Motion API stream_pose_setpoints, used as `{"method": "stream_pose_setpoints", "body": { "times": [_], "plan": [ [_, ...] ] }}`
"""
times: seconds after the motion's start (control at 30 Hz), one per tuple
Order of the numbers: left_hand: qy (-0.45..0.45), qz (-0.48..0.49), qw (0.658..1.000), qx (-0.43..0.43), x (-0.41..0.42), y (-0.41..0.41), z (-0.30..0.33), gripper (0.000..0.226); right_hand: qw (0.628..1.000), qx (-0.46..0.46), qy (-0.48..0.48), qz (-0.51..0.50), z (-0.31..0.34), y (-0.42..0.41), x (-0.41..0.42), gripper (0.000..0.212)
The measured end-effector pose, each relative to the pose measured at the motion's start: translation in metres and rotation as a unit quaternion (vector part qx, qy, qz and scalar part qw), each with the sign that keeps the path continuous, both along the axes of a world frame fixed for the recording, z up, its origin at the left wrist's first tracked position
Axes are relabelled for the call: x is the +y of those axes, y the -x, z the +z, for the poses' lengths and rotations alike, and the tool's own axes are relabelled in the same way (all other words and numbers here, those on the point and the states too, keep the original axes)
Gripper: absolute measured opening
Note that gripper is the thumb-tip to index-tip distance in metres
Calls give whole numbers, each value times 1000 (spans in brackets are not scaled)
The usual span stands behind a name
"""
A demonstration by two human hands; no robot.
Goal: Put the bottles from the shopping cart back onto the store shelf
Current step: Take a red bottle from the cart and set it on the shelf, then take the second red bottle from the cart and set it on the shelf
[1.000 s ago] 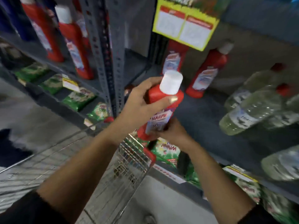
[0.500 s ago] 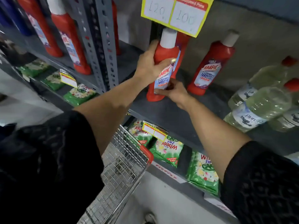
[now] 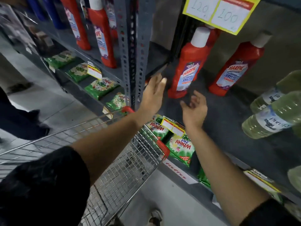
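Both sets of fingers are spread and hold nothing: the left hand [image 3: 153,93] sits just left of the red Harpic bottle [image 3: 187,66], the right hand [image 3: 193,110] just below it, neither touching. The bottle stands upright on the grey metal shelf [image 3: 228,115], so this placement looks done; next comes a reach down into the wire shopping cart [image 3: 117,173], whose visible part shows no bottle. Clear bottles [image 3: 268,118] lie to the right

Dim, flat store light; wide-angle bending at edges, motion blur throughout.
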State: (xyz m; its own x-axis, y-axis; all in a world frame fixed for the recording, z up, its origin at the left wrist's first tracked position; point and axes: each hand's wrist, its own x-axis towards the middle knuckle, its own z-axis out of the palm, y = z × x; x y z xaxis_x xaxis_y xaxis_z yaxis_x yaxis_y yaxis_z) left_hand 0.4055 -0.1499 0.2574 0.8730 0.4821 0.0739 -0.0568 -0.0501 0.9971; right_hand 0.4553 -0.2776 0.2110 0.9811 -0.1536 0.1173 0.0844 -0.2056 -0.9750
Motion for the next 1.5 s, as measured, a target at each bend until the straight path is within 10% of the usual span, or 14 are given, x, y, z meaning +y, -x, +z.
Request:
{"method": "stream_pose_setpoints", "body": {
  "times": [0.3,0.5,0.63,0.8,1.03,1.13,1.23,1.4,1.5],
  "plan": [
    [-53,155,964,211,118,208,-108,34,970,145,68,184,-74,131,79,18],
    [-180,250,847,434,210,347,-168,29,770,309,286,478,-174,193,164,34],
    [-281,127,772,556,235,400,-194,31,644,323,412,557,-245,251,208,76],
    [-437,-1,667,604,247,412,-234,46,596,207,441,638,-290,307,262,93],
    [-350,85,779,514,266,410,-248,38,564,113,415,705,-323,315,314,46],
    [-292,68,846,441,269,401,-241,48,633,292,310,646,-319,318,309,25],
    [-266,19,882,388,270,389,-224,52,608,263,342,666,-286,308,295,12],
    [-146,-2,941,304,265,345,-172,49,601,310,320,663,-231,258,256,61],
    [-65,-17,974,217,238,283,-114,49,662,343,273,608,-181,199,224,67]
  ]
}}
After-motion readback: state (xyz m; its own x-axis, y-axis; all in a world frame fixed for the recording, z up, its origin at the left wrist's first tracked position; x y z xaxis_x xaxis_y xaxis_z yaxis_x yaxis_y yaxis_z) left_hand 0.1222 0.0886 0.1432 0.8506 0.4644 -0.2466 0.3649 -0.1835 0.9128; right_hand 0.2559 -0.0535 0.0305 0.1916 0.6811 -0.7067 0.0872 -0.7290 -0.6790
